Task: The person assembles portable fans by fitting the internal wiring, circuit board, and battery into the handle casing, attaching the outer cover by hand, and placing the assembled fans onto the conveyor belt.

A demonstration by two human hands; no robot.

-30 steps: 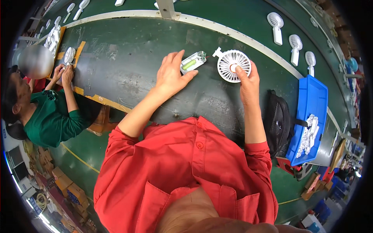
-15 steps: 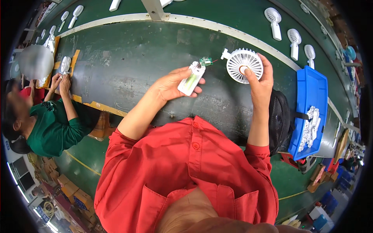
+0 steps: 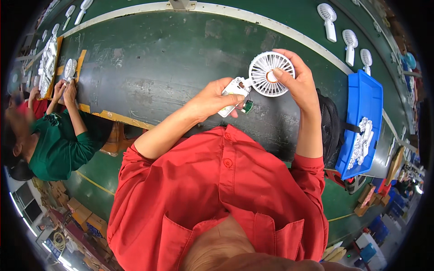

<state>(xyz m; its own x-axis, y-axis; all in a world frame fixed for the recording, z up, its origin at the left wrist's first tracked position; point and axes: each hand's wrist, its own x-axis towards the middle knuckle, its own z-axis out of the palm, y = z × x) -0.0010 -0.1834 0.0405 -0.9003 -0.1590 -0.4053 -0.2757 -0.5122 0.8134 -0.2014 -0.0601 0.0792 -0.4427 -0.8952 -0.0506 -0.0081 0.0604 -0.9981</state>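
Over bench (image 3: 172, 58), short of far edge, your left hand (image 3: 207, 101) grips white handle (image 3: 237, 88), right hand (image 3: 302, 86) pinches fan head (image 3: 261, 82); protruding circuit board (image 3: 247, 106), if snagged, could tear loose.

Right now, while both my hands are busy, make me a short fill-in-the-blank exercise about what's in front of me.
1. The left hand holds the handle, and the right hand holds a fan head that is ____ in shape, not square.
2. The small circuit board beside the handle is ____ in colour.
3. The blue tray is on the ____ side of the black bag.
4. The parts inside that tray are ____ in colour.

Missing words: round; green; right; white.
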